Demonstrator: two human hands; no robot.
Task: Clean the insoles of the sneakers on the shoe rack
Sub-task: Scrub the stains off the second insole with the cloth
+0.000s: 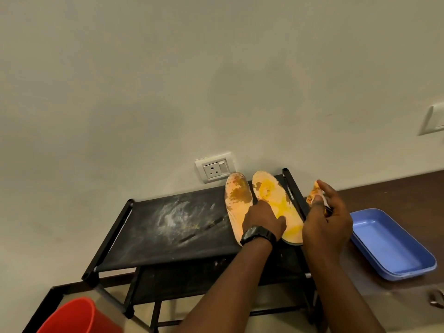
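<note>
Two insoles [237, 200] lie at the shoe rack's [168, 224] right end; the left hand [262, 221] presses one, the right hand [329, 219] grips a cloth [316, 191].

A plain pale wall [168, 80] is filling most of the view, and soft shadows are lying on it. A white socket [214, 169] is sitting low on the wall, and a white switch plate [432, 120] is showing at the right edge. A dark brown tabletop [396, 188] is running along the wall on the right. Below, a beige floor [115, 288] is showing, and a dark skirting [40, 306] is running beside it.
</note>
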